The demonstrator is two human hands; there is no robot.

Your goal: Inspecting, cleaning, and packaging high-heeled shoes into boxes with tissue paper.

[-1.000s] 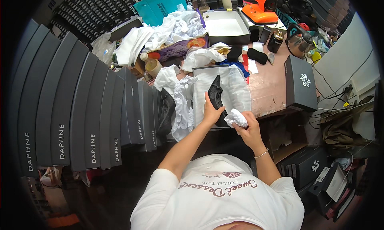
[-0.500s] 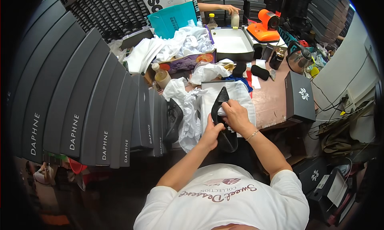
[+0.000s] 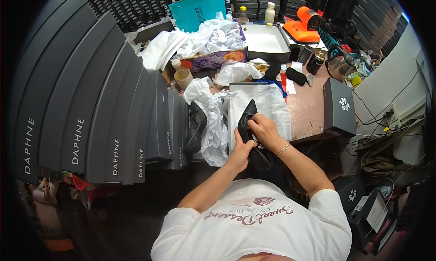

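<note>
The black shoe (image 3: 248, 112) points its toe away from the person (image 3: 250, 224); the left hand (image 3: 239, 155) is wrapped round it, the right hand (image 3: 265, 131) has fingers bunched at its opening, contents hidden.

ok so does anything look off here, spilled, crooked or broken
Nothing looks spilled or broken. Mildly odd: crumpled paper sprawls between the held shoe and the other shoe, and a pale-capped bottle stands by the purple box, perhaps easy to knock among the packing.
</note>
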